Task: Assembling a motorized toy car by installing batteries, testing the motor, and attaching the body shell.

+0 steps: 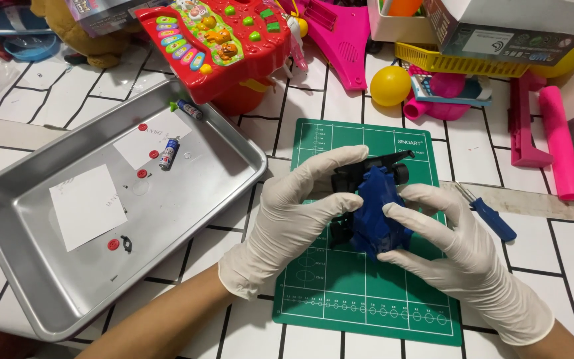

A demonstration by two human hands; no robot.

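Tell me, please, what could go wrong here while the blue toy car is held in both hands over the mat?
The blue toy car is held above the green cutting mat by both gloved hands, left hand and right hand; loosened bits might drop and roll off. The small red parts and batteries lie loose in the metal tray, so a nudge could scatter them.

My work surface is a white tabletop lined in black like tiles. On it lie a green cutting mat, a steel tray at my left and a blue-handled screwdriver at my right. Bright plastic toys, a yellow ball and a pink marker crowd its far edge.
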